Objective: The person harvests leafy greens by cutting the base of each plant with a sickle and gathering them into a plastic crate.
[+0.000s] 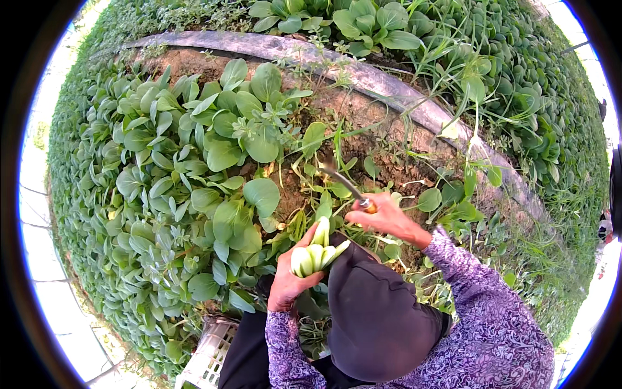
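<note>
My left hand (289, 280) is closed around a head of bok choy (312, 257), its pale green stalk bases turned up beside my dark-trousered knee. In my right hand (387, 218), a knife (348, 186) with an orange-brown handle points up and to the left. Its metal blade reaches over bare soil, and the tip is smeared by motion, so its exact shape is unclear. The blade is apart from the held bok choy. Growing bok choy plants (227, 146) stand just beyond and to the left of my hands.
A white plastic crate (208, 353) with slotted sides stands at the lower left by my leg. A grey plastic strip (363, 76) curves across the bed from upper left to right. More bok choy (376, 26) grows past it, with grassy weeds (447, 65) among the plants. Cut leaves lie on soil.
</note>
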Demonstrator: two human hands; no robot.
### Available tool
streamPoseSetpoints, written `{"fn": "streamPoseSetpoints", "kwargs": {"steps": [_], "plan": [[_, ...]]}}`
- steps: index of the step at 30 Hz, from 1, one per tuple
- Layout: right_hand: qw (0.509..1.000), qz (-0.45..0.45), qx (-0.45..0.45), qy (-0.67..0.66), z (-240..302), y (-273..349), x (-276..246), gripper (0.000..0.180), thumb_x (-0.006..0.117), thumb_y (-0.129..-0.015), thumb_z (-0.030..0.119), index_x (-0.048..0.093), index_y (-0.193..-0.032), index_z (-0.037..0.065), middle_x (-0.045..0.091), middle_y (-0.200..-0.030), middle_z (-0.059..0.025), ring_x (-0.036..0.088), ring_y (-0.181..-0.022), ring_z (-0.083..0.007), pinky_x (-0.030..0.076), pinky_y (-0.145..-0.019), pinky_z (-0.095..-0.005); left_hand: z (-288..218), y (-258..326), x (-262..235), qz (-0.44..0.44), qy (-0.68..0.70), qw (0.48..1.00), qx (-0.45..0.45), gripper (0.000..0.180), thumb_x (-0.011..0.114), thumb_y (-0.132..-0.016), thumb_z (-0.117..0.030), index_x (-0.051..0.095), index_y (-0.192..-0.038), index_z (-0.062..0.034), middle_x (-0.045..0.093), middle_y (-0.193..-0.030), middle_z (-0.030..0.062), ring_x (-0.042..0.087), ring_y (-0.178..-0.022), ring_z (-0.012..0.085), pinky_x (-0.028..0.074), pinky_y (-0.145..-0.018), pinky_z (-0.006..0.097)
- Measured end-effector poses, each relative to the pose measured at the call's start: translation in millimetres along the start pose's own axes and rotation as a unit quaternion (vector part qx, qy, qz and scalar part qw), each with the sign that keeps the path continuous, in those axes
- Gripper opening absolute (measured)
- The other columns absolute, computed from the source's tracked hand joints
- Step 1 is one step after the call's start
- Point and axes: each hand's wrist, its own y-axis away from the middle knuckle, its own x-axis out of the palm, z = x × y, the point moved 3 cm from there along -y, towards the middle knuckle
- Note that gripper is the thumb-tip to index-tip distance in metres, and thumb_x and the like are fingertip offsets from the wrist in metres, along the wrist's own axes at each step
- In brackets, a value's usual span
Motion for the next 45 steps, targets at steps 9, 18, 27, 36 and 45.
{"fn": "streamPoseSetpoints", "kwargs": {"steps": [9,18,27,36,45], "plan": [[0.987,0.118,-0.082,-0.072,15,-32,26,0.033,0.078,-0.067,0.015,0.062,-0.090,-0.001,0.060,-0.072,-0.0025,0.053,-0.067,-0.0079,0.043,-0.058,-0.0260,-36,-8,9,-0.053,-0.410,0.897,0.158,0.043,0.064,-0.056,0.001,0.067,-0.098,-0.0081,0.032,-0.141,0.0206,0.058,-0.103,0.0301,0.049,-0.084,0.034],[0.982,0.166,-0.083,-0.037,33,-43,17,0.040,0.074,-0.073,0.020,0.060,-0.103,-0.002,0.060,-0.073,0.0004,0.051,-0.060,-0.0033,0.041,-0.049,-0.0191,-19,-9,-6,-0.012,-0.078,0.995,0.052,0.061,0.067,-0.055,-0.002,0.055,-0.114,0.0047,0.040,-0.138,0.0138,0.052,-0.113,0.0197,0.041,-0.094,0.031],[0.922,0.371,0.022,-0.106,41,-67,30,0.036,0.076,-0.070,0.028,0.064,-0.083,-0.003,0.062,-0.070,-0.0064,0.057,-0.050,-0.0090,0.039,-0.041,-0.0189,-14,-8,-22,0.018,0.341,0.939,-0.052,0.091,0.059,-0.048,0.000,0.028,-0.134,0.0095,0.037,-0.136,0.0235,0.048,-0.116,0.0316,0.041,-0.097,0.035],[0.939,0.047,-0.134,0.313,4,-73,-6,0.035,0.071,-0.076,0.035,0.060,-0.062,0.005,0.049,-0.046,0.0018,0.046,-0.039,-0.0068,0.033,-0.040,-0.0219,-8,-2,-35,-0.112,0.202,0.973,-0.015,0.071,0.058,-0.056,0.009,0.040,-0.124,0.0087,0.050,-0.123,0.0202,0.055,-0.108,0.0277,0.042,-0.095,0.036],[0.981,0.176,-0.011,-0.082,15,-39,30,0.033,0.064,-0.084,0.033,0.062,-0.066,0.006,0.051,-0.046,0.0036,0.040,-0.041,-0.0015,0.026,-0.040,-0.0199,-15,-10,-17,-0.042,0.032,0.999,-0.016,0.068,0.067,-0.056,0.001,0.048,-0.121,0.0087,0.059,-0.112,0.0137,0.058,-0.101,0.0201,0.042,-0.092,0.031]]}}
